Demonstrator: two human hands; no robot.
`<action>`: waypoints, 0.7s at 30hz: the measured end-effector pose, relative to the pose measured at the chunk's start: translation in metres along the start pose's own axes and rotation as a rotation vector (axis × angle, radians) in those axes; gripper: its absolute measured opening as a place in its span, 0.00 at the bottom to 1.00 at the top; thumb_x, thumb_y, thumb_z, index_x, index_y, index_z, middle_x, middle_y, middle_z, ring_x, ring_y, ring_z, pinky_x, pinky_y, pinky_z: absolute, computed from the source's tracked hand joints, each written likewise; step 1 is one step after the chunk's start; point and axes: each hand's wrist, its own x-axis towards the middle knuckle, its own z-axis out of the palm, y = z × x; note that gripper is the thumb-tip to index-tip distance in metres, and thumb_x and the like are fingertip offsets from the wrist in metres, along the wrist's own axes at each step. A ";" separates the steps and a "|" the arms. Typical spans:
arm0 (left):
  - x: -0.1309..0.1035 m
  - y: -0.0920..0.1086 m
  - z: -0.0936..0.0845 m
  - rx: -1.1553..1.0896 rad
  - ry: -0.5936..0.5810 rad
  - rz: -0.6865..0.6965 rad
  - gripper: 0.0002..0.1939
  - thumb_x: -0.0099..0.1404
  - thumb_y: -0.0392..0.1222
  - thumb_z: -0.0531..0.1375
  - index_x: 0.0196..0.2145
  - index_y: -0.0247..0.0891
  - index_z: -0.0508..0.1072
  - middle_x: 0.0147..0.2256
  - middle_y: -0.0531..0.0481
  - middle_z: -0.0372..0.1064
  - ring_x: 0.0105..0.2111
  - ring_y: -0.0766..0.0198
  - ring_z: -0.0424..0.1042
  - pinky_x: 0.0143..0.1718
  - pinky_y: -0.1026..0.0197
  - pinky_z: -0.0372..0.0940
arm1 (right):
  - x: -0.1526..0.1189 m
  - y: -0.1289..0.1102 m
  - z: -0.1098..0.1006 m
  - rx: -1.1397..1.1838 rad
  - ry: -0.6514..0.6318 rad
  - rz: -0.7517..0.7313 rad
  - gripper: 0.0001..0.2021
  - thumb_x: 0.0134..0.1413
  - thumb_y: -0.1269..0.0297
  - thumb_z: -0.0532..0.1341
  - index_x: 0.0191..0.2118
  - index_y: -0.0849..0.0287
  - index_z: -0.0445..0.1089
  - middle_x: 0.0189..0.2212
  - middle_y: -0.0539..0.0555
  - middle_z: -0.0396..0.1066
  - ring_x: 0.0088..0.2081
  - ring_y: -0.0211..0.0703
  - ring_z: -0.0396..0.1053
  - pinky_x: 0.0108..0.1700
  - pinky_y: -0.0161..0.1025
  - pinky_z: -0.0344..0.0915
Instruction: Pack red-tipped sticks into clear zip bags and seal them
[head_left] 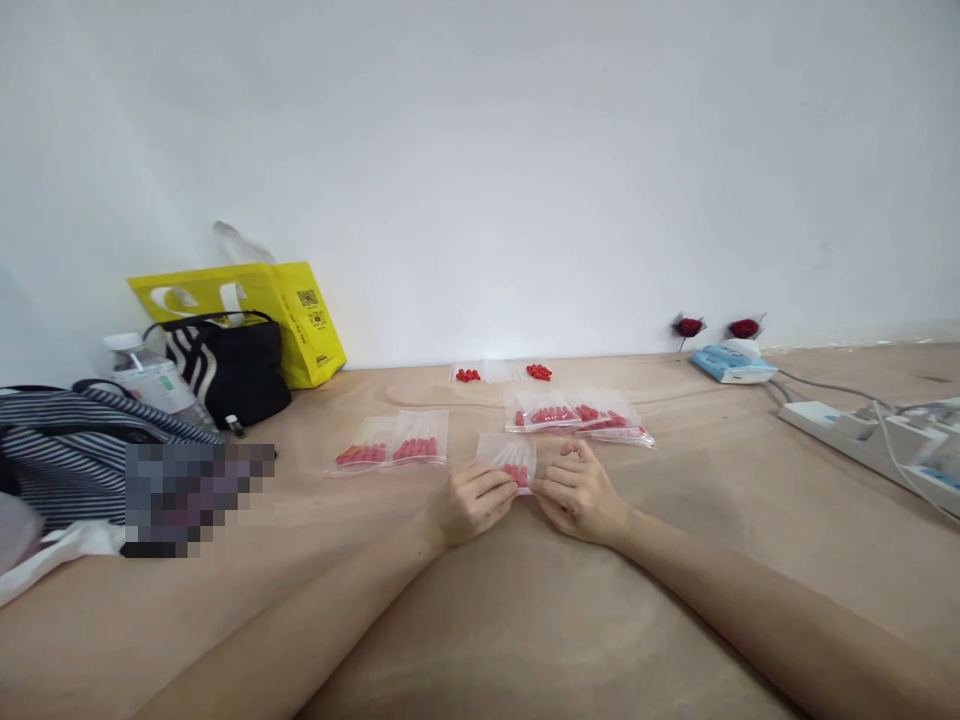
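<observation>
A small clear plastic bag (504,449) with several red capsules (517,471) in it lies at the middle of the table. My left hand (474,502) is closed on the bag's lower left part, its fingers over the plastic. At the bag's right side, my right hand (579,496) has its thumb and index finger on the near corner, with the other fingers curled. Just beyond to the left lie two flat bags of red capsules (417,449). Farther right, several more filled bags (609,417) overlap each other.
Two small groups of loose-looking red capsules (539,372) rest on plastic near the wall. A yellow bag (319,330), black pouch (251,370), bottle (154,378) and striped cloth (67,440) stand at left. A tissue pack (731,366) and power strip (847,435) are at right.
</observation>
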 end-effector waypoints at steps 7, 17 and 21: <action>0.000 -0.001 0.000 0.019 0.046 0.047 0.05 0.60 0.30 0.53 0.31 0.33 0.69 0.29 0.48 0.72 0.29 0.64 0.70 0.32 0.61 0.66 | 0.002 -0.001 0.004 -0.085 0.076 -0.078 0.06 0.52 0.73 0.54 0.29 0.60 0.67 0.18 0.46 0.65 0.24 0.32 0.58 0.39 0.39 0.51; 0.001 -0.003 -0.003 0.049 0.066 0.067 0.05 0.61 0.31 0.53 0.32 0.34 0.68 0.30 0.48 0.72 0.30 0.65 0.69 0.32 0.62 0.66 | 0.002 0.000 0.003 -0.121 0.090 -0.068 0.08 0.50 0.74 0.53 0.27 0.59 0.67 0.16 0.45 0.64 0.24 0.31 0.57 0.43 0.42 0.49; 0.001 -0.002 -0.003 0.071 0.052 0.055 0.06 0.61 0.31 0.52 0.30 0.33 0.68 0.27 0.49 0.71 0.28 0.65 0.68 0.31 0.62 0.66 | 0.004 0.001 0.001 -0.099 0.086 -0.030 0.07 0.51 0.73 0.54 0.27 0.58 0.67 0.18 0.46 0.65 0.25 0.32 0.58 0.43 0.41 0.49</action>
